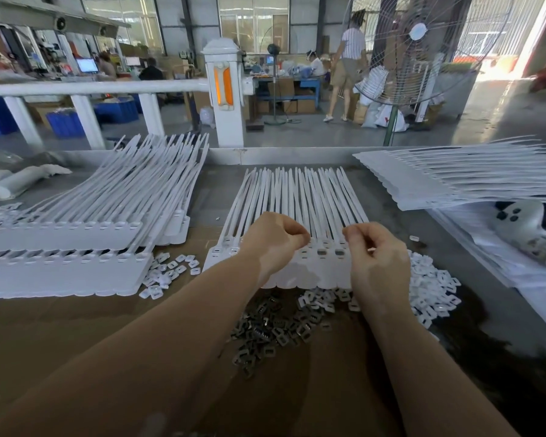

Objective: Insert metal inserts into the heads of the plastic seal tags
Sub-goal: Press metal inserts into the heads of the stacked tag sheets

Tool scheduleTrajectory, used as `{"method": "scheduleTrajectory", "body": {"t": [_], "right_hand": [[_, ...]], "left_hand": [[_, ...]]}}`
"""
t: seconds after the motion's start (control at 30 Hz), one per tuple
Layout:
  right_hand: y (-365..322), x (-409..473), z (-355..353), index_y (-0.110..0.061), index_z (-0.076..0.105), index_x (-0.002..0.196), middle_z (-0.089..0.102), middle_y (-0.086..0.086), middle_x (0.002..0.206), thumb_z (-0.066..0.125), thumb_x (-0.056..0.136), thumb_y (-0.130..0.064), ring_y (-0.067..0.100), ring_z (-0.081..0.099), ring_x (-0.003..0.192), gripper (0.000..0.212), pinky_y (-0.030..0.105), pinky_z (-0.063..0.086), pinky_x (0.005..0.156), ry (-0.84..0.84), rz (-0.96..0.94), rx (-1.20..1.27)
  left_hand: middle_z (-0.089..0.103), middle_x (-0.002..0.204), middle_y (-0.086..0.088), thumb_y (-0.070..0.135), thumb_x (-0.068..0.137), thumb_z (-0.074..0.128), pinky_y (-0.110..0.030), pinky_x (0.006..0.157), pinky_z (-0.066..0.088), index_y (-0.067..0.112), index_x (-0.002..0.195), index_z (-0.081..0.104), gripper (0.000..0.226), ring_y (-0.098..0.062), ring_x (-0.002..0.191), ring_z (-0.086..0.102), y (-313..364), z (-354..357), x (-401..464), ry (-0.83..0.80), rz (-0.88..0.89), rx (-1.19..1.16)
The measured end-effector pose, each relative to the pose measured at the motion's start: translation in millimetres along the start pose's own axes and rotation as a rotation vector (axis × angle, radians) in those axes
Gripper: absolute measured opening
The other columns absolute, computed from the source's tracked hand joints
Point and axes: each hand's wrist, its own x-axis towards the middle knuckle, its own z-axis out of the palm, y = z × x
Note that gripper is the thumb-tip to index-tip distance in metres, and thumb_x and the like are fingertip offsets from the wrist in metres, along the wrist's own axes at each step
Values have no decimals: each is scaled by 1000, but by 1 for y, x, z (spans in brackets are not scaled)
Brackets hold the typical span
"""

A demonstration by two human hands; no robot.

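**Both hands over the tag heads, inserts waiting below**

A brown work surface (60,335) fills the lower frame, with a grey bench top behind it. At left of centre lie two overlapping finished-looking sheets of seal tags (85,234); at upper right another stack of tags (454,181) fans toward the edge. In the middle sits the strip of plastic seal tags (297,200) in hand, tails pointing up the frame, heads in a row nearest the person.

Below that strip, centre frame, spreads a heap of dark metal inserts (265,329), and to its right a pile of white plastic caps (432,288).

The left hand (273,239) hovers over the head row with fingers curled and tips pinched together; the right hand (377,250) does the same just beside it. Each probably pinches an insert, though the piece itself is too small to make out.

Two head sockets (331,253) between the hands show dark, seemingly filled.

Risks from here: an insert tilted in its socket may jam or sit proud; a socket hidden under the left hand could be skipped; a sleeve-less forearm dragging across the heap could scatter inserts.
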Motion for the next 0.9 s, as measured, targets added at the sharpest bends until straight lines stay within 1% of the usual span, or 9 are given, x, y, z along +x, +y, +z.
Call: {"method": "scheduleTrajectory", "body": {"t": [0.1,0.2,0.3,0.4,0.43,0.57,0.67,0.73,0.9], "right_hand": [[0,0,0,-12,66,85,61,2,74,54,92,-17,24,55,77,15,34,42,68,5,-10,-21],[1,0,0,-11,66,85,62,3,76,55,92,-17,23,56,79,14,37,45,70,1,-7,-36],[0,0,0,-11,66,85,63,3,76,55,91,-16,25,56,79,14,39,46,71,-4,-9,-43],[0,-1,-1,-11,66,84,63,3,77,55,91,-16,25,56,81,14,41,47,72,-4,-11,-47],[0,-1,-1,-11,66,84,63,3,77,55,91,-16,25,56,80,14,40,47,71,-5,-10,-50],[0,-1,-1,-11,66,85,62,2,76,55,91,-16,25,56,79,14,37,46,69,-10,-12,-56],[0,-1,-1,-11,66,85,63,2,77,55,91,-16,23,56,79,14,39,47,70,-6,-17,-55],[0,-1,-1,-11,66,84,63,1,77,55,91,-16,23,56,80,14,38,46,70,-8,-16,-57],[-1,-1,-2,-13,66,84,63,0,78,54,91,-16,21,56,80,14,36,46,69,-15,-10,-70]], "left_hand": [[64,82,7,21,85,67,-25,74,44,22,83,68,3,-7,82,58,0,5,5,-13,-21,44],[69,86,3,21,83,68,-30,80,49,22,78,70,5,-14,86,62,2,10,9,-14,-48,80],[63,76,9,23,82,70,-31,80,48,27,67,66,15,-17,88,61,4,17,12,-28,-60,129],[60,73,12,25,80,70,-41,90,47,29,60,62,22,-21,92,61,6,21,13,-30,-76,170],[60,73,11,25,80,71,-42,90,48,28,60,62,22,-21,91,61,6,21,13,-31,-85,173],[61,71,7,20,78,73,-33,78,52,26,62,65,19,-20,86,62,8,21,15,-43,-115,138],[64,75,3,18,75,75,-36,83,53,22,68,69,10,-22,89,63,8,21,15,-46,-138,133],[67,82,1,19,74,76,-39,87,52,18,77,72,4,-22,90,62,9,22,15,-40,-154,134],[69,88,-5,17,73,76,-39,89,51,11,89,72,17,-23,91,63,10,24,19,-42,-192,138]]}}
